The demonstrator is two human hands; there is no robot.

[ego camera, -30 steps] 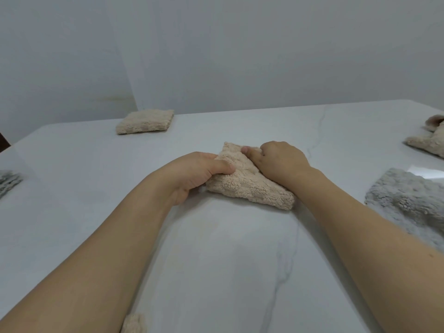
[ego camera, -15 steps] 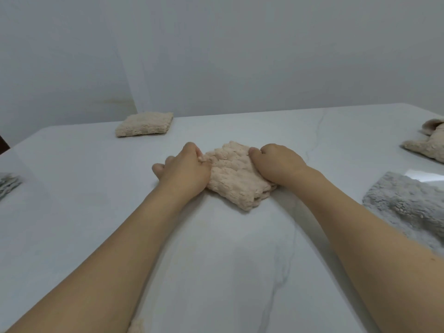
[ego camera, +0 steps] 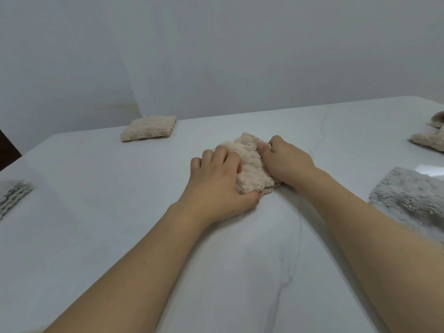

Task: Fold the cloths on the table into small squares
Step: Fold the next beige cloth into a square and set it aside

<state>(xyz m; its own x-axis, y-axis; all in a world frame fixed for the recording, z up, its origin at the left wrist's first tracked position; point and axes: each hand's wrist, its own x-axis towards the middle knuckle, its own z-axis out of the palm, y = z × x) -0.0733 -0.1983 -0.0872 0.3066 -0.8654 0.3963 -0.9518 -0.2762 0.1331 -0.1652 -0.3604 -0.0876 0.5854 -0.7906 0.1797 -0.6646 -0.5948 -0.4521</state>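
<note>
A beige fluffy cloth (ego camera: pixel 252 169) lies bunched in a thick fold at the middle of the white marble table (ego camera: pixel 120 224). My left hand (ego camera: pixel 218 186) grips its left side, fingers curled over the top and thumb under the near edge. My right hand (ego camera: pixel 286 159) grips the right side, thumb pressed into the top of the cloth. Much of the cloth is hidden between the two hands.
A folded beige square (ego camera: pixel 149 128) sits at the far left. A grey cloth (ego camera: pixel 408 200) lies flat at the right, and a crumpled beige cloth (ego camera: pixel 430 135) beyond it. A grey folded cloth (ego camera: pixel 12 195) pokes in at the left edge.
The long beige fold has been doubled over into a shorter, thicker bundle. My left hand moved from the cloth's left tip onto its top and near edge. My right hand stayed on the right side.
</note>
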